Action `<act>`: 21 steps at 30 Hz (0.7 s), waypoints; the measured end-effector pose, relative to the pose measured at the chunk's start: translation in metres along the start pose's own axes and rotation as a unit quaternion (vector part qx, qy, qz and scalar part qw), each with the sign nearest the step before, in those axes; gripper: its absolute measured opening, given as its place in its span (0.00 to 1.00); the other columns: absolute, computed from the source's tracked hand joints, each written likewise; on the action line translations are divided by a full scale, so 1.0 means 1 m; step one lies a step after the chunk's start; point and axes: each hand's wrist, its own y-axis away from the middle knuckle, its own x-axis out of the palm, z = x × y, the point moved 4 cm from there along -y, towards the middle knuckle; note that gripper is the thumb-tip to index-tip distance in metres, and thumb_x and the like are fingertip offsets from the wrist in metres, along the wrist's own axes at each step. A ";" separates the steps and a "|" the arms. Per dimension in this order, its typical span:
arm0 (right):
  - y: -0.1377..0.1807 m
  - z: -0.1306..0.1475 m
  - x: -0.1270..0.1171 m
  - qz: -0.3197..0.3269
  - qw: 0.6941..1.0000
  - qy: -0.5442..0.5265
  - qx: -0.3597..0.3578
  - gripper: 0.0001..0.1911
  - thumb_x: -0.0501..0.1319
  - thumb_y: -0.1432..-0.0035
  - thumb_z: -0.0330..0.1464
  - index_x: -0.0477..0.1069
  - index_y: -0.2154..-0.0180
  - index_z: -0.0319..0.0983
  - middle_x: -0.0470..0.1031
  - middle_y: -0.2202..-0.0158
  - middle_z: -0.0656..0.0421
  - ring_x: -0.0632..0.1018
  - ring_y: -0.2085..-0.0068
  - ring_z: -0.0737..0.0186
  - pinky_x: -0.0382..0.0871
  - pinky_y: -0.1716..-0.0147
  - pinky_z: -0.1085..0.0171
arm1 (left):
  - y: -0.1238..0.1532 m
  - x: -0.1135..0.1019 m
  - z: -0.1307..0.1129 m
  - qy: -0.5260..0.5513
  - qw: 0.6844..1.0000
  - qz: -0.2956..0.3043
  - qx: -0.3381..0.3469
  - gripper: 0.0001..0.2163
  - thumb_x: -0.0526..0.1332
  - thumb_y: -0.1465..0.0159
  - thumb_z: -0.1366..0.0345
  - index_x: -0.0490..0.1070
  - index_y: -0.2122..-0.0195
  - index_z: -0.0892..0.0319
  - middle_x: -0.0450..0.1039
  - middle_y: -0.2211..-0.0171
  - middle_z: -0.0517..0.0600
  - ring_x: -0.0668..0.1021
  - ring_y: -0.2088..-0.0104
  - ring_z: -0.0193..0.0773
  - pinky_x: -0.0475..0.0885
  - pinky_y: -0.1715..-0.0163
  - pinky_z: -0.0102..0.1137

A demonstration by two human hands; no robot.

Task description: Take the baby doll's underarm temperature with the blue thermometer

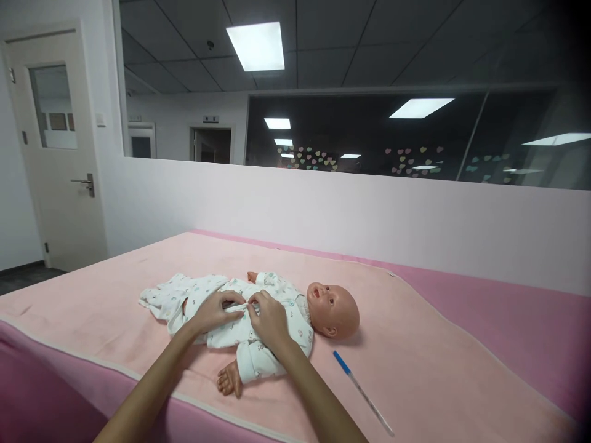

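Observation:
A baby doll lies on its back with its head to the right. It wears white clothes with small prints: a long-sleeved top and trousers. My left hand is closed on the front edge of the top near the doll's waist. Close beside it, my right hand pinches the same edge at the chest, the fingertips of both hands almost meeting. What lies between the fingertips is too small to make out. One doll hand sticks out of the near sleeve.
A pen with a blue cap lies to the right of the doll. Under everything is a pale pink mat over a darker pink cover. Behind stand a low white wall and a window; a door is at far left.

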 end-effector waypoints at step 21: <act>0.002 0.001 0.002 0.001 0.999 0.037 0.012 0.06 0.53 0.42 0.32 0.69 0.65 0.42 0.72 0.66 0.64 0.73 0.67 0.68 0.56 0.72 0.69 | 0.004 0.011 -0.012 -0.159 0.982 -0.062 0.075 0.07 0.52 0.43 0.68 0.66 0.65 0.58 0.70 0.66 0.49 0.71 0.63 0.40 0.67 0.62 0.34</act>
